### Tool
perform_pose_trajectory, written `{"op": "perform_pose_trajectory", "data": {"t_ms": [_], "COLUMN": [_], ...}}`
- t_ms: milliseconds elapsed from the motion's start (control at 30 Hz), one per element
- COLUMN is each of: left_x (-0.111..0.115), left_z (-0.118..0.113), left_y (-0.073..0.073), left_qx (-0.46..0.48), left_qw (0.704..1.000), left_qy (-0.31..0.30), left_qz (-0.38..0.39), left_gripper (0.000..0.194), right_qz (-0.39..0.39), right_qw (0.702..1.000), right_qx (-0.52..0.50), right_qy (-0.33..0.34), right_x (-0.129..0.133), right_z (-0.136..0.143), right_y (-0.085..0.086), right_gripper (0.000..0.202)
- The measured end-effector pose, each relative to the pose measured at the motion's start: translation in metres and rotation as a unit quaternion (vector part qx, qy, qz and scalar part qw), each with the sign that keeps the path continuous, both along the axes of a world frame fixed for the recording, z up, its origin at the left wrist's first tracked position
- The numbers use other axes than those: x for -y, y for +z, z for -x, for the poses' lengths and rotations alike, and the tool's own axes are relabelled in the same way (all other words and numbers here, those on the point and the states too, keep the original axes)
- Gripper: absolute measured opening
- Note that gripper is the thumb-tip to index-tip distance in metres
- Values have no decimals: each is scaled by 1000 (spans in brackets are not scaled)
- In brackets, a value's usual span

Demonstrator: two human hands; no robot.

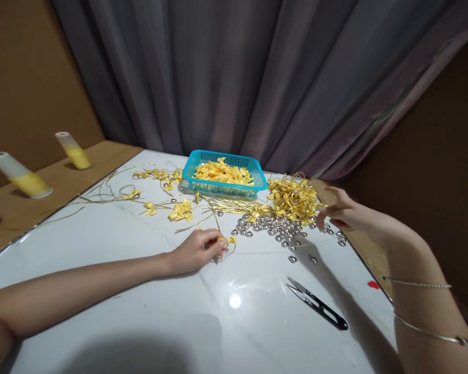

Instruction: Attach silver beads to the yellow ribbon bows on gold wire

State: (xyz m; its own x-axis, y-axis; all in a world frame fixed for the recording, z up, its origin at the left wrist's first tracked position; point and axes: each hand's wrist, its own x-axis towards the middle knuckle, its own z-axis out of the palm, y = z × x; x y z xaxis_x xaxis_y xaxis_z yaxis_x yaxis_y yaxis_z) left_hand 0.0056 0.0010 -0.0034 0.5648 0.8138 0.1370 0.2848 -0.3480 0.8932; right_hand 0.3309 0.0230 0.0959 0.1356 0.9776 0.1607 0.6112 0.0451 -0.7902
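Observation:
My left hand [203, 250] rests on the white table [140, 311], its fingers pinched on a yellow bow [232, 240] with a thin loop of cord. At the right, my right hand [337, 210] is raised beside a heap of yellow bows with gold ties [294, 197], its fingers apart and slightly curled, with nothing seen between them. Silver heart-shaped pieces [273, 226] lie scattered between the hands. Behind them, a bundle of gold cords [234, 205] stretches across the table.
A blue basket [226, 185] of yellow bows stands at the back. Black thread snips [317, 306] lie at the front right. Loose bows [181, 210] and cords are at the left, with yellow spools [30, 184] beyond. A red piece [373, 284] is near the right edge.

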Motion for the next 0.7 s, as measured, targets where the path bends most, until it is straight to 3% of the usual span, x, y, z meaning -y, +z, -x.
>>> {"op": "perform_pose_trajectory", "data": {"t_ms": [67,133,300,500,700], "left_x": [1,1,1,4,6], "left_z": [0,0,0,1,0], "left_y": [0,0,0,-2,-5], "left_qx": [-6,-14,-19,-31,-45], "left_qw": [1000,1000,998,984,965], "left_qy": [0,-1,-17,-43,-84], "left_qz": [-6,-15,-55,-171,-245], "left_gripper": [29,28,27,25,24], "right_qz": [89,119,49,18,15], "right_qw": [994,985,950,926,899], "right_qx": [26,80,242,275,314], "right_qy": [55,93,189,258,304], "right_x": [6,14,34,47,57], "right_z": [14,30,71,107,123], "right_y": [0,0,2,-18,-30], "right_gripper": [21,14,18,22,32]}}
